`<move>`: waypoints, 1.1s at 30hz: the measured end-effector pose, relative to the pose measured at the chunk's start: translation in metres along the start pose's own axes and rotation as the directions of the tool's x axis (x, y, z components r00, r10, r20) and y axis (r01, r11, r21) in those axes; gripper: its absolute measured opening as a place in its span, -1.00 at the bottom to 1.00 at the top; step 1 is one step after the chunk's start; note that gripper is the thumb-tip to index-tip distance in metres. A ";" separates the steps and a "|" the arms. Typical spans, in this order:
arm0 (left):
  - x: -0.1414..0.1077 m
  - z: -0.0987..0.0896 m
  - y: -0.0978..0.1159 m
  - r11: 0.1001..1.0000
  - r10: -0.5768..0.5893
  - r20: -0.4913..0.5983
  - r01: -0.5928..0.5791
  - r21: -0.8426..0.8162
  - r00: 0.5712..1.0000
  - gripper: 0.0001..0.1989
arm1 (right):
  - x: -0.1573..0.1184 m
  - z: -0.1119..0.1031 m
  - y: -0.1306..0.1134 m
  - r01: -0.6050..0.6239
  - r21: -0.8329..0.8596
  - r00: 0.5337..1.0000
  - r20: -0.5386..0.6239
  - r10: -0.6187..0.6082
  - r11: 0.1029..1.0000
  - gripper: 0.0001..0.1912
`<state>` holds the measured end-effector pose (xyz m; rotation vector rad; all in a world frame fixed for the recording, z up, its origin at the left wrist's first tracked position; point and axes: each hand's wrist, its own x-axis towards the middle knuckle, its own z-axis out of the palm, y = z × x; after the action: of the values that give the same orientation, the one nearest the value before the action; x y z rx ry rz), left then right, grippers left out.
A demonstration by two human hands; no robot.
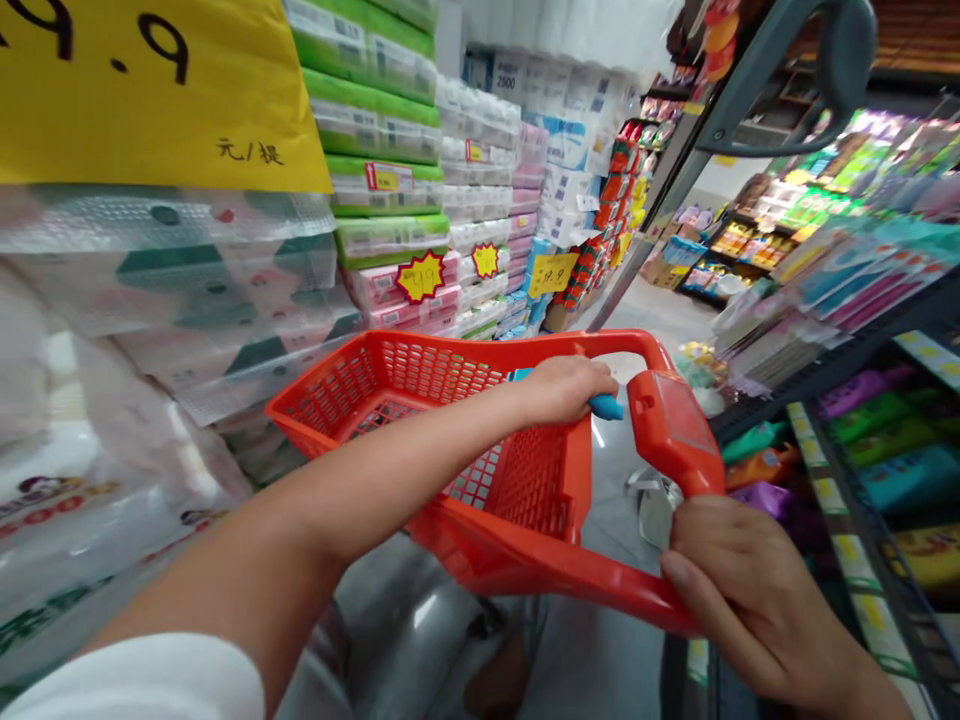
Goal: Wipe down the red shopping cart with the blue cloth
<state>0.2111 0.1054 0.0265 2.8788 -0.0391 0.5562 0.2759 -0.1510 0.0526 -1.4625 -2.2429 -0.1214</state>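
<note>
Gripping the red shopping cart [480, 560]: a shopper's right hand [750, 590] wrapped around the near corner of the loop handle [679, 420], fingers curled over the red plastic, their tips tucked out of sight.
Blue item [606, 407]: it ran through the left hand [566, 390], fingers bent around it, one end poking out toward the handle and another bit of blue showing on the far side. What it was could not be told.
Perforated basket [330, 390]: its open top lay beneath the bare left forearm [442, 440], which reached from a white sleeve [142, 685]. The left hand was over the handle end; whether it also touched the rim was unclear.
Cart and item, progress: by all appearances, taking hold of both was done; the blue item was in the hand rather than laid in the basket, so letting go of it remained.
Tissue stacks [390, 130]: green-wrapped packs rose beyond the cart, beside a large yellow price sign [150, 100].
Facing shelf [851, 550]: colorful bagged goods [919, 480] sat behind its price strip, at the right.
Metal post [645, 250]: it slanted up near a gray plastic loop [840, 70].
</note>
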 end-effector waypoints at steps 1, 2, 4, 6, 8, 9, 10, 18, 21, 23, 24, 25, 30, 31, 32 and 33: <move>-0.011 -0.003 0.009 1.000 0.021 -0.002 -0.021 -0.004 1.000 -0.81 | -0.001 0.000 0.004 0.000 0.004 1.000 -0.001 0.000 1.000 -0.68; -0.023 -0.007 0.018 0.999 0.036 -0.006 -0.036 -0.008 0.999 -0.81 | -0.002 0.000 0.007 -0.011 0.007 1.000 -0.004 0.011 1.000 -0.68; -0.049 -0.019 0.037 0.999 0.034 -0.006 -0.035 -0.018 0.999 -0.80 | -0.002 0.000 0.011 -0.039 0.016 0.999 -0.017 0.040 0.999 -0.68; -0.075 -0.033 0.055 0.999 -0.026 -0.016 0.026 -0.027 1.000 -0.79 | -0.002 0.001 0.012 -0.067 0.021 0.997 -0.043 0.067 0.998 -0.67; -0.100 -0.044 0.076 0.989 -0.149 -0.081 0.147 -0.034 0.985 -0.77 | -0.002 0.001 0.011 -0.090 0.014 0.993 -0.081 0.091 0.996 -0.67; -0.111 -0.046 0.088 0.977 -0.211 -0.127 0.207 -0.044 0.969 -0.76 | -0.003 0.001 0.010 -0.100 0.006 0.990 -0.100 0.100 0.995 -0.67; -0.121 -0.046 0.101 0.966 -0.257 -0.160 0.251 -0.057 0.953 -0.75 | -0.003 0.001 0.010 -0.107 -0.007 0.988 -0.117 0.105 0.994 -0.67; -0.164 0.004 0.169 0.915 -0.394 -0.279 0.401 -0.032 0.876 -0.51 | -0.001 0.018 -0.028 -0.231 -0.344 0.970 -0.155 0.187 0.910 -0.64; -0.187 0.011 0.153 0.896 -0.415 -0.322 0.445 0.020 0.851 -0.44 | 0.011 0.034 -0.057 -0.300 -0.400 0.953 -0.092 0.288 0.866 -0.62; -0.202 0.012 0.137 0.858 -0.472 -0.360 0.514 0.023 0.805 -0.49 | 0.021 0.043 -0.070 -0.333 -0.433 0.939 -0.072 0.336 0.837 -0.65; -0.207 0.013 0.132 0.835 -0.504 -0.383 0.550 0.011 0.774 -0.53 | 0.026 0.047 -0.073 -0.341 -0.451 0.935 -0.069 0.349 0.824 -0.67; -0.210 0.015 0.129 0.814 -0.532 -0.405 0.582 -0.001 0.743 -0.58 | 0.031 0.051 -0.075 -0.343 -0.470 0.932 -0.063 0.357 0.813 -0.69; -0.198 0.044 0.154 0.803 -0.472 -0.520 0.590 0.080 0.712 -0.54 | 0.047 0.063 -0.071 -0.275 -0.559 0.934 0.036 0.354 0.782 -0.78; -0.196 0.053 0.158 0.805 -0.440 -0.547 0.582 0.110 0.712 -0.50 | 0.047 0.065 -0.069 -0.269 -0.572 0.934 0.041 0.354 0.775 -0.78; -0.196 0.061 0.159 0.800 -0.419 -0.573 0.585 0.134 0.704 -0.47 | 0.047 0.065 -0.067 -0.268 -0.582 0.933 0.040 0.356 0.768 -0.77; -0.199 0.068 0.156 0.787 -0.412 -0.597 0.599 0.148 0.688 -0.46 | 0.045 0.065 -0.064 -0.265 -0.590 0.935 0.036 0.352 0.763 -0.77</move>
<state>0.0409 -0.0636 -0.0778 2.6951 1.0202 1.3158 0.1828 -0.1200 0.0246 -2.2082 -2.1287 -0.6633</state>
